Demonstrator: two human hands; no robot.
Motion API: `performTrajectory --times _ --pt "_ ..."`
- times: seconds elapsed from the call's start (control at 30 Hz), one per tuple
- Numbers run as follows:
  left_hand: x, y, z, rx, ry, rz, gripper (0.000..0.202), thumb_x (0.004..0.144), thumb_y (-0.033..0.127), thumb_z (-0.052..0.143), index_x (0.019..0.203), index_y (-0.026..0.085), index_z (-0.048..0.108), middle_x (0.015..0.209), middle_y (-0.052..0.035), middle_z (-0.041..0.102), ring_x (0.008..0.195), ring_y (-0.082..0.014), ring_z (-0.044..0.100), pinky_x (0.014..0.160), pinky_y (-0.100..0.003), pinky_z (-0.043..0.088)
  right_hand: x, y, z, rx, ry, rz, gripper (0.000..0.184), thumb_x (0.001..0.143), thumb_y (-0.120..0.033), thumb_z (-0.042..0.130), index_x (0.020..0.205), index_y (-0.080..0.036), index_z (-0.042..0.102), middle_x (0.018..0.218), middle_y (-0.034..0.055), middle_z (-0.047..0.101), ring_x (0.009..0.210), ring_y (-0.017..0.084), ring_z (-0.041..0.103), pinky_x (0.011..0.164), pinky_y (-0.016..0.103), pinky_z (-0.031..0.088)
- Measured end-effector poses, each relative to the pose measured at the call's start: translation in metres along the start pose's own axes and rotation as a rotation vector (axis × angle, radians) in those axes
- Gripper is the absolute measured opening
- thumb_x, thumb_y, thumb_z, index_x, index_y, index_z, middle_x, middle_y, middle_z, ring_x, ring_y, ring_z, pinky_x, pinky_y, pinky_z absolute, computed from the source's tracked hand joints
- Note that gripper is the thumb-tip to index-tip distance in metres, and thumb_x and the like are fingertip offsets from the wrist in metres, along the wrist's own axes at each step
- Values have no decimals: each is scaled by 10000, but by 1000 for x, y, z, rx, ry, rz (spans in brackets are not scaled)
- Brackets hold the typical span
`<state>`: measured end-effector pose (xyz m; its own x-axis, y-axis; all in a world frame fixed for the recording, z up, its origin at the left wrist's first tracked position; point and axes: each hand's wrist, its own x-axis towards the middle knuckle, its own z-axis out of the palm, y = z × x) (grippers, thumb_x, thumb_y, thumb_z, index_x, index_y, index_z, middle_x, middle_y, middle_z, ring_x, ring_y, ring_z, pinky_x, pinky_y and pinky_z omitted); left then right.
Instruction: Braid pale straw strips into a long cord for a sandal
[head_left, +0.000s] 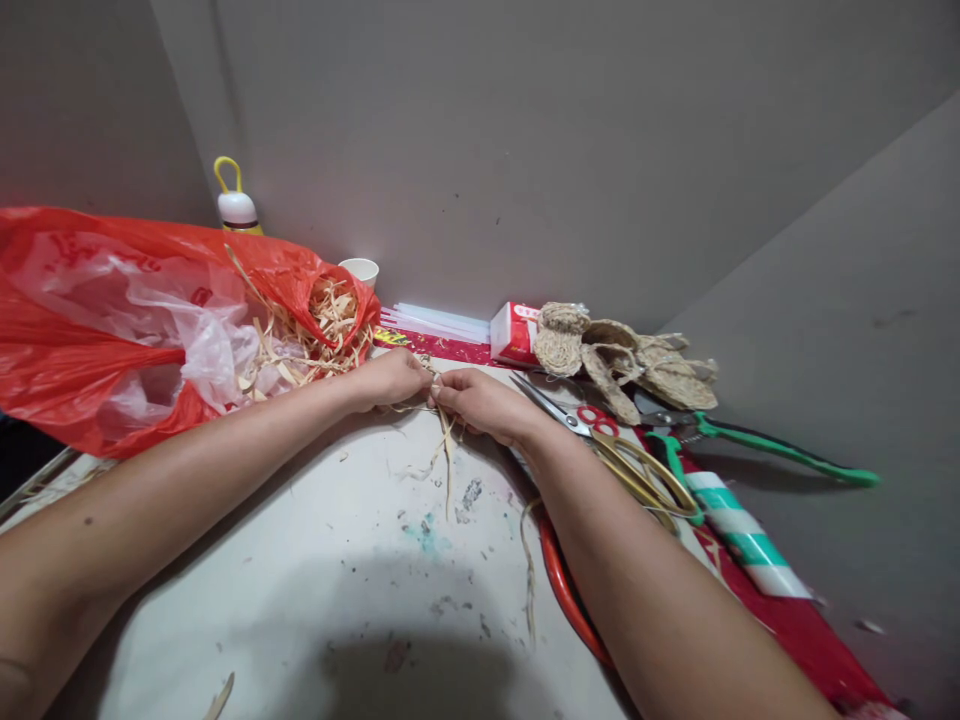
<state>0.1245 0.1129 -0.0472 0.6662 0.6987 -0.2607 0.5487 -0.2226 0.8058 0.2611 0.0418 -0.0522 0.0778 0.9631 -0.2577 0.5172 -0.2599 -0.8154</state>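
Both hands meet above the far part of the white tabletop [300, 560]. My left hand [396, 378] is closed in a pinch, its fingertips close against those of my right hand [480, 400], which is also pinching. Pale straw strips [448, 450] run out from between the fingers and hang down toward the tabletop. How the strips cross or join at the fingertips is hidden by the fingers. Left of the hands, more loose straw [334, 315] spills from the mouth of a red plastic bag [150, 240].
Gold-handled scissors [637, 470], green-handled pruning shears [787, 452] and woven straw pieces [600, 350] lie to the right. Beside them are a red-and-white packet [514, 333] and a green-and-white roll [750, 535]. A paper cup [360, 270] and a yellow-looped bottle [238, 208] stand behind the bag.
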Motion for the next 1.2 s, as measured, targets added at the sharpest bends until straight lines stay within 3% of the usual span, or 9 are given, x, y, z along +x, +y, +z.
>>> performTrajectory --times 0.23,0.4,0.6,0.77,1.0,1.2 --pt "0 4 -3 -75 -77 -83 235 777 177 531 544 172 502 345 74 270 310 -61 211 369 -226 160 -1 -5 1 -225 65 -115 170 776 -138 494 614 -173 531 526 -39 455 492 106 392 476 223 283" --pt "1 3 -1 -125 -49 -90 215 784 157 525 569 164 517 370 73 310 324 -55 230 381 -223 163 -2 -8 -2 -337 125 -170 202 757 -137 514 559 -173 527 536 -25 465 548 123 409 534 245 276" --pt "2 3 2 -146 -22 -112 237 783 167 532 546 167 515 332 72 279 313 -64 225 380 -229 157 -8 -15 -10 -327 127 -103 239 712 -109 560 488 -171 504 426 -53 385 462 105 361 499 252 249" --pt "1 3 2 -181 -16 -107 224 777 159 531 553 167 531 344 68 297 317 -63 226 380 -229 145 -9 -13 -9 -150 75 -5 216 763 -137 507 550 -172 514 409 -61 389 366 77 323 404 224 227" --pt "-4 5 2 -278 -45 -83 242 762 99 494 527 159 503 377 57 355 318 -48 217 379 -231 114 -12 -20 2 25 -26 55 253 831 -141 404 620 -153 544 522 31 616 307 59 330 330 194 236" --pt "-5 6 3 -368 -62 -89 264 713 71 487 485 173 401 386 66 309 324 -46 214 374 -232 111 -12 -19 16 -174 41 66 218 783 -130 462 610 -143 593 533 67 668 317 92 429 360 213 311"
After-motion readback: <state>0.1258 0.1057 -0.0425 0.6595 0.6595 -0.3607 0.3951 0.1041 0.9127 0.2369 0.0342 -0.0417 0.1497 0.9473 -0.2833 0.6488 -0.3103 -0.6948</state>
